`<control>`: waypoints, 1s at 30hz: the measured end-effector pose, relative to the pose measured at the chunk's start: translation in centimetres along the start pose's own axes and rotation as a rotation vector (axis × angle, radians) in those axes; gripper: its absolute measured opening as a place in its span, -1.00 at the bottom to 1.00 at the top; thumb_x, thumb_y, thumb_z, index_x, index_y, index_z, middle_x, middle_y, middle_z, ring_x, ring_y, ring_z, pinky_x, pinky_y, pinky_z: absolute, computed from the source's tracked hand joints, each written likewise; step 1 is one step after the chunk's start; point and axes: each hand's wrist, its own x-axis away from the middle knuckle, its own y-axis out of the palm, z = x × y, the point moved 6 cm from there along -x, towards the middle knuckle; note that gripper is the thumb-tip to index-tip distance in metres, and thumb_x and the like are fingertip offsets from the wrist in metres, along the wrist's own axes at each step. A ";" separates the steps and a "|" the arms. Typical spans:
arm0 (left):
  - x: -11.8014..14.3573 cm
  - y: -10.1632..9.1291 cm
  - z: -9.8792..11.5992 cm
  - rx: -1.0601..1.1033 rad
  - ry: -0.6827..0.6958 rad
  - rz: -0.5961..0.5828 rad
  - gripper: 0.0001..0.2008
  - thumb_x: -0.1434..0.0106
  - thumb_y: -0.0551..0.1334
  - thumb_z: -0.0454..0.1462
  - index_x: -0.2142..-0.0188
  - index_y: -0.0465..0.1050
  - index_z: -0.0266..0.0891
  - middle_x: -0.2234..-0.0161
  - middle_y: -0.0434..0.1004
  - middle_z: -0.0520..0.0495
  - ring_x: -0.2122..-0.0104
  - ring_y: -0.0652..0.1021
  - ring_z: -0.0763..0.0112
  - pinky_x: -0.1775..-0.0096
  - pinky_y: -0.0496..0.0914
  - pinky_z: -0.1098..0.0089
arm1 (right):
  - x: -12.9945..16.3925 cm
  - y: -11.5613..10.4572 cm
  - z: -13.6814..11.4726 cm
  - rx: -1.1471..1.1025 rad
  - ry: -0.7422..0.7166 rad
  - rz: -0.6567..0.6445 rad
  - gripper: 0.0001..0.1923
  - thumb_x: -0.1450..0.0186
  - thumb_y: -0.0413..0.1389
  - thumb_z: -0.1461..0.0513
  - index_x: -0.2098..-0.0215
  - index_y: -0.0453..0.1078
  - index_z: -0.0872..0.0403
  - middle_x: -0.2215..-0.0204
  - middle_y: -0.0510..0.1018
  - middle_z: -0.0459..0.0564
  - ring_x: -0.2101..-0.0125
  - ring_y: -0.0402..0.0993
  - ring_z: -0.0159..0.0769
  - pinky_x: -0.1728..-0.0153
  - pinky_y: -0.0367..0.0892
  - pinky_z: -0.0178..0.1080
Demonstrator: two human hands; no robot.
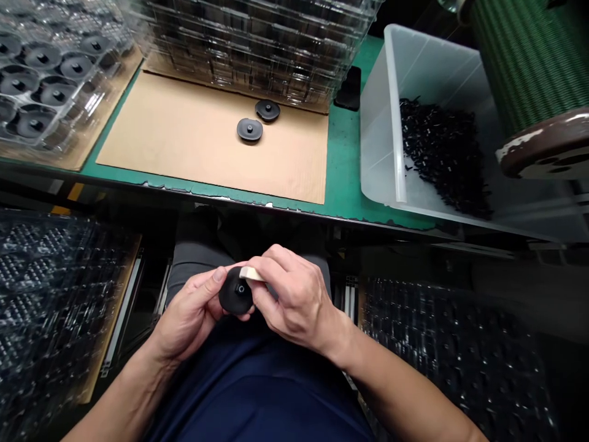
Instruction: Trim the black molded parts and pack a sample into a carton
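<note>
A: Held low over the lap, below the bench edge [276,205]: a black disc [235,296], pinched by the left hand [193,310]; right hand [288,294] closed on a pale strip [252,274] touching the disc's rim.

B: Open room?

A: Bare cardboard sheet [184,135], two loose discs [250,129] at its far side. Clear trays [41,73] left, bin of black parts [442,153] right. No readable writing.
</note>
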 end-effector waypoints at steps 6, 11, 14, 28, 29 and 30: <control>0.0 -0.9 0.8 0.041 0.134 0.142 -0.56 -0.26 0.50 -0.03 -0.07 0.69 -0.14 0.10 0.70 -0.20 0.19 0.68 0.25 0.12 0.66 0.32 | 0.6 0.4 1.2 -0.093 0.202 0.039 -0.85 -0.40 0.08 0.28 0.36 0.38 0.09 0.43 0.36 -0.10 0.50 0.23 -0.39 0.44 0.14 -0.21; -0.2 -0.2 -0.3 -0.073 -0.028 -0.087 -0.58 -0.32 0.42 0.03 0.18 0.74 -0.32 0.34 0.64 -0.23 0.43 0.60 0.35 0.34 0.61 0.39 | 0.3 0.3 -0.1 0.057 -0.090 0.003 -0.78 -0.51 0.04 0.28 0.09 0.54 0.14 0.27 0.52 0.03 0.33 0.37 -0.27 0.28 0.24 -0.16; -0.4 -0.2 0.2 -0.021 0.091 -0.005 -0.65 -0.30 0.46 -0.01 0.08 0.73 -0.19 0.25 0.66 -0.19 0.33 0.64 0.33 0.24 0.62 0.40 | 0.1 0.1 0.2 0.023 -0.019 0.104 -0.80 -0.51 0.06 0.25 0.09 0.53 0.14 0.28 0.54 0.03 0.33 0.39 -0.26 0.27 0.25 -0.16; -0.4 -0.6 -0.2 -0.064 -0.068 -0.124 -0.56 -0.33 0.40 0.06 0.27 0.73 -0.33 0.37 0.63 -0.24 0.45 0.60 0.31 0.38 0.60 0.38 | -0.3 0.2 -0.1 -0.036 -0.255 0.041 -0.76 -0.54 0.05 0.29 -0.03 0.55 0.12 0.20 0.57 0.05 0.31 0.36 -0.26 0.26 0.29 -0.16; -0.4 -0.4 -0.3 -0.030 -0.087 -0.140 -0.57 -0.34 0.40 0.06 0.29 0.73 -0.32 0.38 0.63 -0.22 0.46 0.61 0.31 0.39 0.61 0.37 | -0.3 0.2 -0.4 -0.019 -0.303 0.048 -0.77 -0.54 0.06 0.28 -0.03 0.55 0.11 0.18 0.58 0.04 0.31 0.36 -0.25 0.26 0.28 -0.15; -0.5 -0.2 -0.3 0.011 -0.076 -0.125 -0.62 -0.33 0.41 0.03 0.24 0.74 -0.27 0.34 0.66 -0.21 0.43 0.63 0.30 0.35 0.62 0.36 | -0.3 0.1 -0.4 -0.010 -0.295 0.075 -0.79 -0.53 0.08 0.28 0.01 0.55 0.11 0.20 0.59 0.04 0.30 0.37 -0.25 0.26 0.28 -0.15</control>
